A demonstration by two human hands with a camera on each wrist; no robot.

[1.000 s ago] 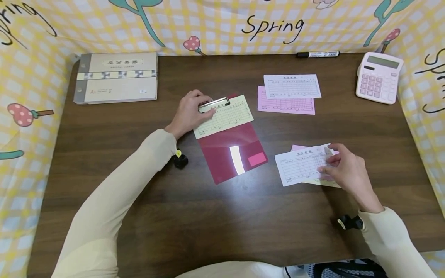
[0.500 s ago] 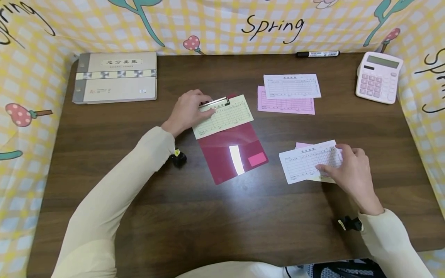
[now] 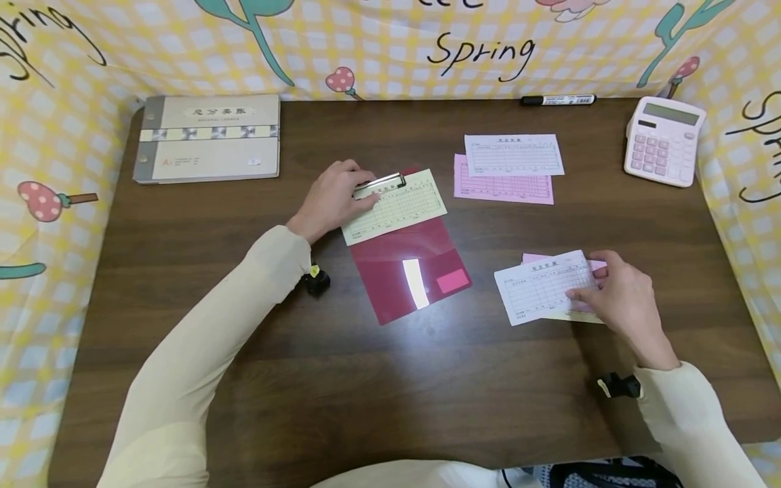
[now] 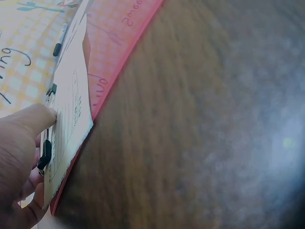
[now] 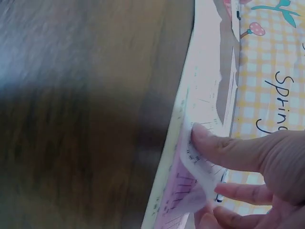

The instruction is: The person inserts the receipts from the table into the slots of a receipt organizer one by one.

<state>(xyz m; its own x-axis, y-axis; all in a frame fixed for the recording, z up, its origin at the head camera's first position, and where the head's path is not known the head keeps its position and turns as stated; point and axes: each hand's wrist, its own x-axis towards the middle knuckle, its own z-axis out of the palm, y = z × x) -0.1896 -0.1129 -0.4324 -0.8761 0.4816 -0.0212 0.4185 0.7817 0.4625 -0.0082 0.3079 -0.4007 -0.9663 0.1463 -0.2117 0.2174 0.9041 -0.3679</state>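
Note:
My left hand point(image 3: 329, 202) grips the metal clip point(image 3: 386, 181) at the top of a dark red clipboard point(image 3: 396, 271), thumb in front and fingers behind. Under that clip lies a pale yellow printed slip point(image 3: 399, 210). On the right, my right hand point(image 3: 627, 305) pinches the right end of a white printed slip point(image 3: 537, 288). In the right wrist view this white slip bends up beside the thumb point(image 5: 209, 143). Beneath it show a pink slip point(image 5: 178, 188) and a pale yellow slip point(image 5: 157, 198), overlapping on the wooden table.
Another white slip point(image 3: 515, 156) overlaps a pink slip point(image 3: 503, 190) farther back. A grey ledger book point(image 3: 213, 152) lies at the back left. Along the back edge are a black marker point(image 3: 558, 100) and a pale pink calculator point(image 3: 664, 142). Patterned cloth point(image 3: 390, 47) hangs around the table.
My right hand has shifted a little to the right with the end of the white slip, baring less of the yellow slip below. The left hand keeps its grip on the clip.

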